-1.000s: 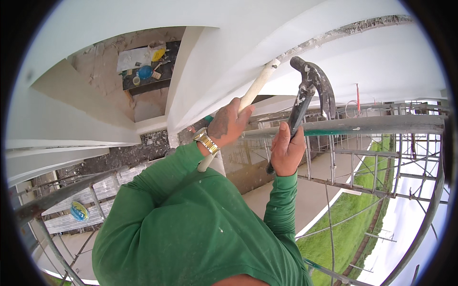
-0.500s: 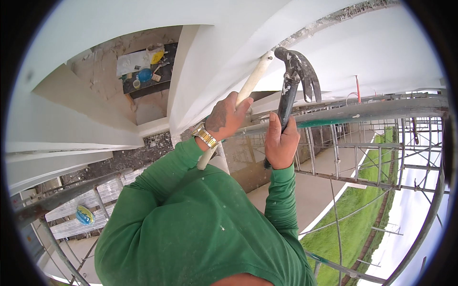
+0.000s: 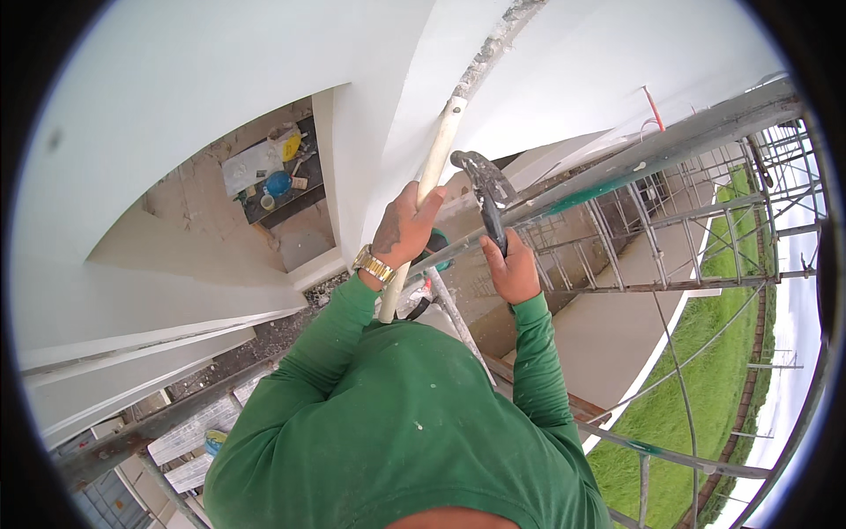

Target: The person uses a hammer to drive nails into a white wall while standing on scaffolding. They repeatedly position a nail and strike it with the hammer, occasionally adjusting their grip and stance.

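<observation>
My left hand (image 3: 404,222), a watch at its wrist, is closed around a long cream-coloured rod (image 3: 439,145) with a dark spot near its upper end. That end meets the rough, chipped groove (image 3: 490,51) in the white wall; whether it touches cannot be told. To the right, my right hand (image 3: 511,270) grips a claw hammer (image 3: 485,187) by its dark handle. Pale spatters mark the black hammer head, which is apart from the rod and lower than its upper end.
A grey scaffold pipe (image 3: 652,157) crosses behind the hammer, with more scaffolding (image 3: 617,238) at the right. Through an opening at left, a dark board (image 3: 304,189) far below bears a blue round thing (image 3: 278,183) and tools. Planks (image 3: 196,441) lie lower left.
The hammer has dropped away from the rod's upper end, and my right hand is lower with it. My left hand still holds the rod. The whole view has turned and shifted.
</observation>
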Available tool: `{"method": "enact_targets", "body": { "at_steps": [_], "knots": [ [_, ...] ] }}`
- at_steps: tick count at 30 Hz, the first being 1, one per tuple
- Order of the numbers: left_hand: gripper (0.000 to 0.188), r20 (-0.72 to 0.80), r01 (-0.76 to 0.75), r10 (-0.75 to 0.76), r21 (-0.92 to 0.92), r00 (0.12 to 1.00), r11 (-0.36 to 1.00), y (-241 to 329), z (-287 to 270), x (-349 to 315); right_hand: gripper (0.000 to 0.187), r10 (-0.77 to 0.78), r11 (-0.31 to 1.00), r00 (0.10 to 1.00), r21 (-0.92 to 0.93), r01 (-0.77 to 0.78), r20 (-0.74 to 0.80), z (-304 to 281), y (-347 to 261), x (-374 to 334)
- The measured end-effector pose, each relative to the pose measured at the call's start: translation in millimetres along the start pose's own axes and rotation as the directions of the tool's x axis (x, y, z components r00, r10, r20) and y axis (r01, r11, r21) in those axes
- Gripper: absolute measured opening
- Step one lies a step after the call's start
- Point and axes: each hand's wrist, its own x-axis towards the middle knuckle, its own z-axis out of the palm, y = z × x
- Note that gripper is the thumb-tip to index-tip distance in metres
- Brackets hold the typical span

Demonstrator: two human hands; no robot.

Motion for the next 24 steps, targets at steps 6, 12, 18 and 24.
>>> {"method": "enact_targets", "body": {
  "at_steps": [6, 12, 18, 24],
  "knots": [
    [0.055, 0.001, 0.020, -0.020, -0.021, 1.000, 1.000, -13.8, 11.8, 2.9, 0.053, 0.362, 0.931, 0.902, -0.131, -0.340, 0.233, 34.6, 86.3, -77.6],
    [0.051, -0.168, -0.140, 0.173, 0.188, 0.971, 0.972, -95.0, 26.5, 40.1, 0.058, 0.488, 0.868, 0.737, -0.175, -0.465, 0.468, 66.2, 157.5, -134.7],
    [0.049, -0.188, -0.030, 0.090, 0.301, 0.978, 0.953, -67.4, 21.5, 3.9, 0.046, 0.339, 0.923, 0.806, -0.005, -0.385, 0.484, 93.4, 237.0, -170.7],
    [0.048, -0.321, -0.009, 0.104, 0.284, 0.941, 0.959, -87.1, 26.9, -31.3, 0.030, 0.276, 0.783, 0.614, 0.197, -0.590, 0.740, 38.0, 201.4, -109.9]
  ]
}}
